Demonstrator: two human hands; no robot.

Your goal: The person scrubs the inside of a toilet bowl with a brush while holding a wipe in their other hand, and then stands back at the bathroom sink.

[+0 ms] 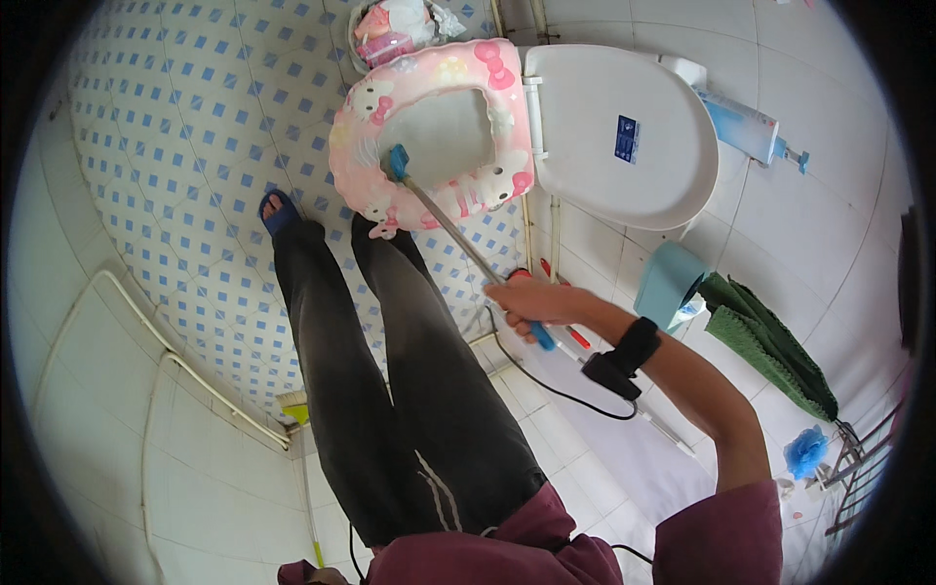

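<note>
My right hand (534, 304) is closed around the blue grip of a toilet brush (453, 232) with a long metal shaft. Its blue head rests inside the toilet bowl (444, 127), by the left part of the opening. A padded pink seat cover (356, 146) with cartoon faces and bows surrounds the opening. Standing up behind the seat is the white toilet lid (624, 136), which has a dark blue label. A black band with a small device and cable is strapped on my right wrist. My left hand does not show; only a bit of maroon sleeve appears at the lower edge.
A small waste bin (400, 29) with crumpled paper stands beyond the toilet. On the right are a light-blue holder (671, 283), a green towel (770, 341), a blue bath puff (806, 452) and a metal rack. A broom (295, 408) and pipes are at left.
</note>
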